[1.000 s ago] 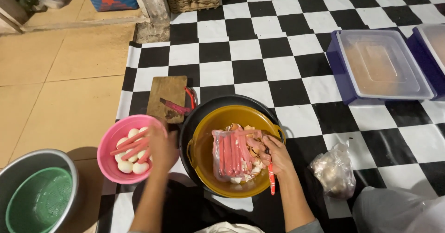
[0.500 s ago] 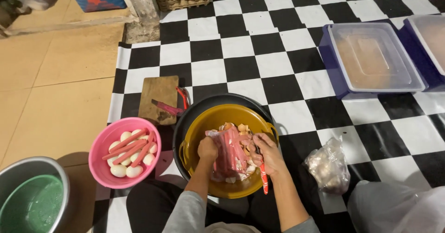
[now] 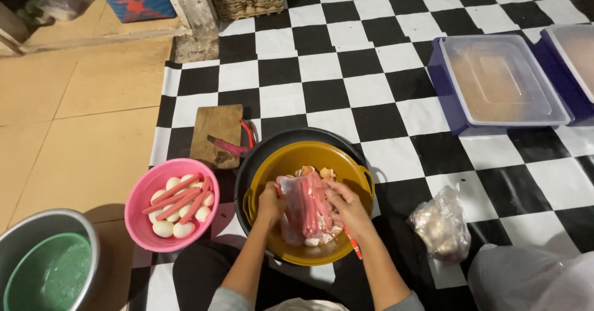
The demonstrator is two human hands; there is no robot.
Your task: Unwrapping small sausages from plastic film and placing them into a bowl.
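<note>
both hands, left hand (image 3: 271, 201) & right hand (image 3: 346, 204), grip a clear pack of red sausages (image 3: 304, 204) over the yellow bowl (image 3: 281, 162). pink bowl (image 3: 139, 203) w/ eggs & sausages sits just left.

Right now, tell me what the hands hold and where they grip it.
Both the left hand and right hand hold a clear sausage packet by its opposite sides.

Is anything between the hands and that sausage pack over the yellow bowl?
Nothing visible. The left hand and right hand both grip the sausage pack directly, one on each side, above the yellow bowl.
</note>
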